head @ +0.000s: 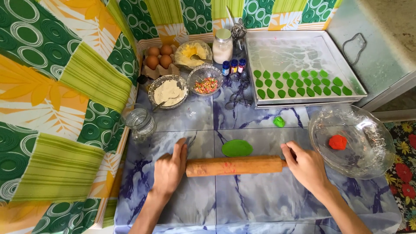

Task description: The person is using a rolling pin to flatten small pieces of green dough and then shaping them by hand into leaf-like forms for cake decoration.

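A wooden rolling pin (234,166) lies across the marbled blue surface (242,199). My left hand (170,170) grips its left handle and my right hand (304,164) grips its right handle. Just beyond the pin sits a flattened oval of green dough (237,148), partly under the pin's far edge. A small green dough lump (279,121) rests farther back. A metal tray (299,52) at the back holds several green leaf-shaped dough pieces (301,84).
A clear glass bowl (368,151) at the right holds a red dough ball (337,142). Behind are a glass jar (141,122), bowls of flour (168,91), sprinkles (205,83) and butter (192,53), eggs (158,56), small colouring bottles (233,66), metal cutters (238,99) and a sugar jar (222,46).
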